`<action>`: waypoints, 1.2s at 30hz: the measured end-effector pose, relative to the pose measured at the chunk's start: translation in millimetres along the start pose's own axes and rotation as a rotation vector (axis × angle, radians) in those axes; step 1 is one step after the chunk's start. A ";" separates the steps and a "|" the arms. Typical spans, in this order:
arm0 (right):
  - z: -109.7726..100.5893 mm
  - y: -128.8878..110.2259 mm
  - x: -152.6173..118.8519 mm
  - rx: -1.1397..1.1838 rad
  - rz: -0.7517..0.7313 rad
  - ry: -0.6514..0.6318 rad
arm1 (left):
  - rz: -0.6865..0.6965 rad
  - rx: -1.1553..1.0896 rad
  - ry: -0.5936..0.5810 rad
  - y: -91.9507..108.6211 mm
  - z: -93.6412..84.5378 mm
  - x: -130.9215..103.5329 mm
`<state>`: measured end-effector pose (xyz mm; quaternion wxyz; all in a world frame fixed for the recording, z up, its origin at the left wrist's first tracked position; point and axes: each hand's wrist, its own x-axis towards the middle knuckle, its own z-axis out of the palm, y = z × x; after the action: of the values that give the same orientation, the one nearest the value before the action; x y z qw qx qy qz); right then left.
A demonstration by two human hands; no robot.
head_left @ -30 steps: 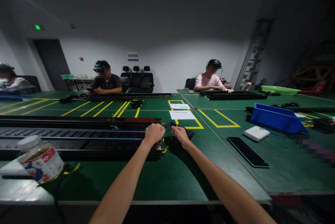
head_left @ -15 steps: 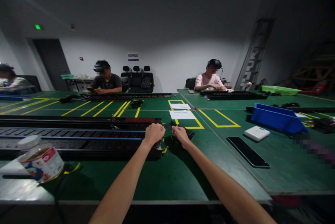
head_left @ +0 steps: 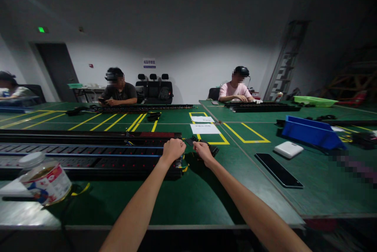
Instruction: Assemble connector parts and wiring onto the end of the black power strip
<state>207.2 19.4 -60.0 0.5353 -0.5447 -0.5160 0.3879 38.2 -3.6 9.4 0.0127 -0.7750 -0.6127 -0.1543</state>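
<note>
At the right end of a long black slotted rail assembly [head_left: 88,161] is my left hand [head_left: 174,150], closed with its fingers curled inward; what they grip is hidden behind the knuckles. My right hand [head_left: 204,152] is a short way to the right, thumb and fingers pinched on a small flat black piece [head_left: 189,141] that points toward the left hand. Dark parts [head_left: 215,150] lie just behind and beside the right hand, their kind too dark to tell. Yellow wires [head_left: 185,168] stick out from the rail's end below the left hand.
A plastic jar [head_left: 48,183] with its lid [head_left: 32,159] stands front left. To the right lie a phone [head_left: 278,169], a white case [head_left: 288,149] and a blue bin [head_left: 313,132]. White paper sheets [head_left: 205,128] lie beyond my hands. Co-workers sit across the green table [head_left: 235,177].
</note>
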 end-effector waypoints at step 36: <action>0.2 -3.7 -2.0 -0.003 0.004 -0.002 | 0.039 0.016 0.025 -4.4 6.6 3.6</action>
<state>206.2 17.1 -56.7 0.5332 -0.5462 -0.5162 0.3885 36.2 2.3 3.4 0.0293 -0.7848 -0.5984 -0.1589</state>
